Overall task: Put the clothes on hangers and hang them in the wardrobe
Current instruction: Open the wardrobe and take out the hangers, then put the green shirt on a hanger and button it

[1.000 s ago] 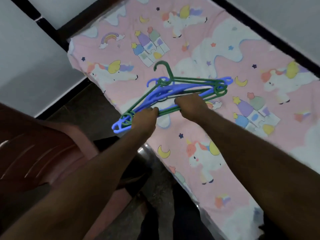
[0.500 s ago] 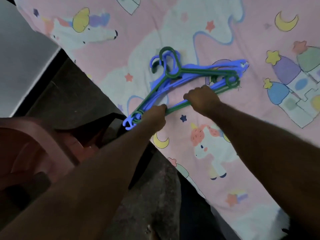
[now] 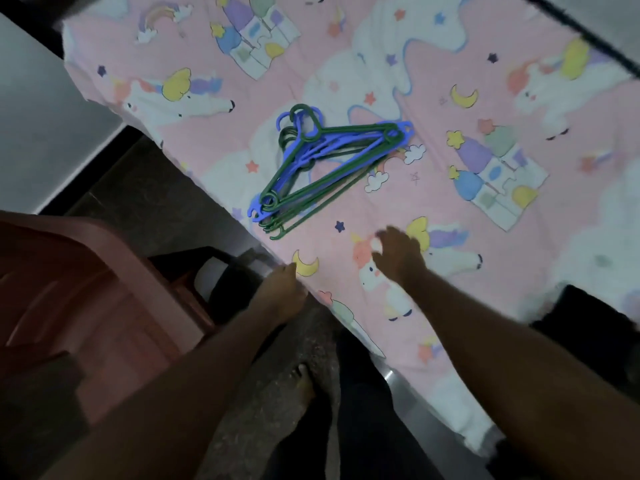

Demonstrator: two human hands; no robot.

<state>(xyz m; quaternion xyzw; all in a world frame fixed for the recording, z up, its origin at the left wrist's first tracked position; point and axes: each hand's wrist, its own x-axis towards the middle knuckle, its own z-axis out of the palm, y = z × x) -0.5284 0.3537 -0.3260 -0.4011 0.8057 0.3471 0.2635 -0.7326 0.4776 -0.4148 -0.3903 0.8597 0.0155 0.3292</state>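
A bundle of several green and blue plastic hangers (image 3: 325, 164) lies flat on the pink unicorn bedsheet (image 3: 450, 209), hooks pointing to the far left. My left hand (image 3: 282, 287) hovers at the bed's near edge, below the bundle, holding nothing. My right hand (image 3: 398, 254) is over the sheet to the right of it, fingers spread and blurred, also holding nothing. Both hands are clear of the hangers. No clothes can be made out for certain.
A reddish plastic chair (image 3: 86, 289) stands at the left beside the bed. Dark fabric (image 3: 588, 327) lies at the bed's right near edge. My bare foot (image 3: 304, 382) stands on the speckled floor (image 3: 277, 410) beside the bed.
Both hands gripped the hanger bundle earlier. They have let it go on the sheet and drawn back toward me. The camera has shifted too.
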